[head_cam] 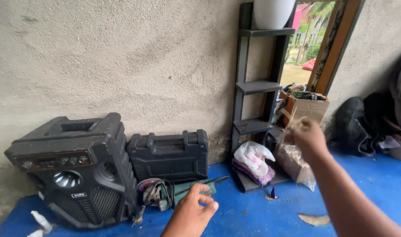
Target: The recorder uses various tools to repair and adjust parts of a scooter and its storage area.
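**Two hands reaching toward the clutter at the wall**

The right hand [308, 137] is stretching far forward at the end of a nearly straight arm, and it is gripping the gathered top of a clear plastic bag [297, 164], fingers pressed together around the bunched neck. The bag is hanging just beside the foot of the dark shelf [253, 87], low over the blue floor [253, 215], next to a white and pink bundle [253, 162] lying on the shelf's bottom board. The picture is blurred there, so exactly how firm the hold is cannot be told.

The left hand [192, 215] is hovering lower and closer, palm turned inward, fingers loosely curled and slightly parted, holding nothing. It is nearest to the green power tool [187, 193] with its tangled cable [154, 195], which is lying on the floor in front of the black tool case [169, 154] and beside the black speaker [77, 171].

Risks, as a judgement: the thin bag could be tearing or slipping if its contents are heavy, since only the neck is being held. It could also be snagging on the shelf edge. The left hand could be catching the loose cable and dragging the tool.
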